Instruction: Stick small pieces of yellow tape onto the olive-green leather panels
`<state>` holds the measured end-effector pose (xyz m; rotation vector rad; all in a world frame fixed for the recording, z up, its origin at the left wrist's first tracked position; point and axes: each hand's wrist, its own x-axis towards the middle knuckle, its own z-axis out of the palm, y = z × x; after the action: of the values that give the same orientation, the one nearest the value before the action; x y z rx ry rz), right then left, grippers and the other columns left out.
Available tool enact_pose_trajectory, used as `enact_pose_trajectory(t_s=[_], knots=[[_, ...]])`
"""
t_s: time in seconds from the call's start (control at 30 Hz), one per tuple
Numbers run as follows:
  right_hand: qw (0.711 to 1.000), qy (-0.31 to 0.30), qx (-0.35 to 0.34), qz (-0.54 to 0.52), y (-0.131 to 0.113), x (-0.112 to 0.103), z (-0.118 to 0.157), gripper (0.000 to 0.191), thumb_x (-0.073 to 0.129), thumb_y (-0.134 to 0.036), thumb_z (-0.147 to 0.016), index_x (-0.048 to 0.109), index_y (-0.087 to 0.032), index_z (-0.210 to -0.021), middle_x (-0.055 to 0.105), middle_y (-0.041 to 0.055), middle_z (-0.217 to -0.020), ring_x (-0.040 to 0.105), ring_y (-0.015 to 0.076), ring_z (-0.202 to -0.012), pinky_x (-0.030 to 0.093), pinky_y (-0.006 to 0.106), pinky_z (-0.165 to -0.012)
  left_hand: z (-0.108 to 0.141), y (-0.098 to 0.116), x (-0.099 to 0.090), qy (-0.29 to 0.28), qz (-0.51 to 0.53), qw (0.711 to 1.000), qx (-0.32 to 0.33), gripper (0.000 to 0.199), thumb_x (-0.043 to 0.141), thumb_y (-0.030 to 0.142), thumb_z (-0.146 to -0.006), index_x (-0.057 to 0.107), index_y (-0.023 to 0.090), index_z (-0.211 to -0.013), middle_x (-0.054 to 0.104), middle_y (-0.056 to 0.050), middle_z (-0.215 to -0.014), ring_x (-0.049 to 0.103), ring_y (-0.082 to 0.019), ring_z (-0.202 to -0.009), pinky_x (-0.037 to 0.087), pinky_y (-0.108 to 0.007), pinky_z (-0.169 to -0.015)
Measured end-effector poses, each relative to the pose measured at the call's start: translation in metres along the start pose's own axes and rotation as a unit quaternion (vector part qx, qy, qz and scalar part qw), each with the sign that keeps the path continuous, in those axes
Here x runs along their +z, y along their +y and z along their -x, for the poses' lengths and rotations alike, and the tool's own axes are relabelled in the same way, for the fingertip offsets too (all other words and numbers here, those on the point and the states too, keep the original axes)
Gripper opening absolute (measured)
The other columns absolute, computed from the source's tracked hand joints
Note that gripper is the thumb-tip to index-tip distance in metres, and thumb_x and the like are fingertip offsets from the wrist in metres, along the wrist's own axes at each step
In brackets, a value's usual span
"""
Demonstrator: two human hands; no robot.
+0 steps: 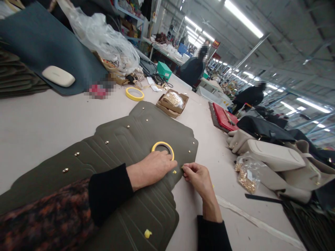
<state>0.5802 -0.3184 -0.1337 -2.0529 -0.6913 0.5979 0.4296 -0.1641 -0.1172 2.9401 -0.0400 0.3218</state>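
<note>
A stack of dark olive, leather-like panels (117,139) with stitched or pressed lines and small gold studs lies across the table. My left hand (151,169) rests on it, fingers closed over the near edge of a roll of yellow tape (157,144). Just right of the panel's edge, my right hand (197,176) pinches a small piece of yellow tape (182,167) between thumb and forefinger. Another yellow tape scrap (174,172) sits on the panel between the hands. Nearer to me is a crumpled yellow scrap (148,233).
Beyond the panels are a second yellow tape roll (134,93) and a cardboard box (172,103) of gold hardware. Cream bags (274,153) and a plastic bag of gold parts (247,177) stand at right. A white case (58,76) lies left. Two people are farther back.
</note>
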Motion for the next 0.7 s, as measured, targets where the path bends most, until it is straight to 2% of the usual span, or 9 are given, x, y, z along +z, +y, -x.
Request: enact_pose_trajectory(t_s=[0.2,0.3,0.37,0.43,0.5,0.57,0.63,0.7], knots=[[0.973,0.032,-0.080,0.215,-0.009,0.004,0.000,0.021,0.056,-0.033,-0.077,0.071,-0.019,-0.073,0.068,0.0027,-0.062,0.060,0.0169,-0.055,0.044,0.027,-0.053,-0.001,-0.001,0.000,-0.003,0.010,1.000,0.002,0.009,0.050,0.011,-0.089,0.056,0.018,-0.086,0.062,-0.005,-0.082,0.054,-0.021,-0.078,0.042,-0.030,-0.062],[0.957,0.051,-0.101,0.266,-0.012,0.003,0.002,0.019,0.057,-0.033,-0.077,0.070,-0.021,-0.081,0.069,0.0020,-0.064,0.062,0.0179,-0.058,0.044,0.027,-0.056,-0.001,-0.001,-0.002,-0.008,0.012,1.000,-0.001,0.010,0.050,0.011,-0.089,0.056,0.018,-0.085,0.061,-0.005,-0.083,0.054,-0.021,-0.078,0.042,-0.030,-0.063],[0.947,0.088,-0.107,0.290,-0.012,0.000,0.005,0.024,0.061,-0.038,-0.076,0.070,-0.020,-0.090,0.068,0.0014,-0.062,0.062,0.0186,-0.057,0.044,0.028,-0.057,0.000,-0.002,-0.001,-0.005,0.014,1.000,0.000,0.010,0.049,0.010,-0.088,0.056,0.018,-0.086,0.061,-0.006,-0.084,0.053,-0.021,-0.079,0.043,-0.030,-0.063],[0.950,0.112,-0.109,0.272,-0.012,-0.005,0.007,0.029,0.061,-0.043,-0.077,0.070,-0.019,-0.090,0.068,0.0022,-0.063,0.062,0.0186,-0.057,0.044,0.028,-0.058,0.000,-0.002,-0.001,0.000,0.016,1.000,0.001,0.010,0.048,0.011,-0.089,0.055,0.018,-0.087,0.062,-0.006,-0.085,0.053,-0.021,-0.079,0.043,-0.031,-0.063],[0.964,0.091,-0.119,0.221,-0.012,-0.011,0.009,0.027,0.059,-0.043,-0.079,0.070,-0.019,-0.082,0.071,0.0037,-0.069,0.063,0.0180,-0.061,0.046,0.027,-0.061,0.001,-0.003,-0.001,0.001,0.018,1.000,0.001,0.010,0.047,0.012,-0.089,0.055,0.018,-0.087,0.062,-0.006,-0.086,0.053,-0.022,-0.079,0.043,-0.031,-0.063],[0.969,0.044,-0.136,0.202,-0.011,-0.013,0.010,0.024,0.057,-0.038,-0.081,0.070,-0.019,-0.077,0.072,0.0041,-0.072,0.065,0.0176,-0.065,0.047,0.027,-0.063,0.001,-0.004,-0.001,-0.004,0.021,1.000,0.001,0.009,0.048,0.013,-0.089,0.055,0.018,-0.087,0.062,-0.006,-0.087,0.053,-0.021,-0.080,0.043,-0.031,-0.063],[0.962,0.017,-0.144,0.230,-0.011,-0.011,0.010,0.021,0.056,-0.033,-0.080,0.072,-0.019,-0.076,0.073,0.0042,-0.074,0.066,0.0183,-0.067,0.047,0.027,-0.065,0.000,-0.004,-0.001,-0.008,0.024,1.000,-0.002,0.008,0.048,0.014,-0.089,0.055,0.018,-0.087,0.062,-0.006,-0.088,0.053,-0.021,-0.081,0.043,-0.031,-0.064],[0.956,0.016,-0.136,0.261,-0.011,-0.007,0.010,0.020,0.056,-0.030,-0.080,0.073,-0.020,-0.077,0.074,0.0044,-0.076,0.067,0.0191,-0.069,0.046,0.028,-0.066,0.000,-0.004,0.000,-0.007,0.026,1.000,-0.001,0.007,0.049,0.015,-0.090,0.055,0.018,-0.087,0.062,-0.005,-0.087,0.053,-0.022,-0.081,0.042,-0.031,-0.064]])
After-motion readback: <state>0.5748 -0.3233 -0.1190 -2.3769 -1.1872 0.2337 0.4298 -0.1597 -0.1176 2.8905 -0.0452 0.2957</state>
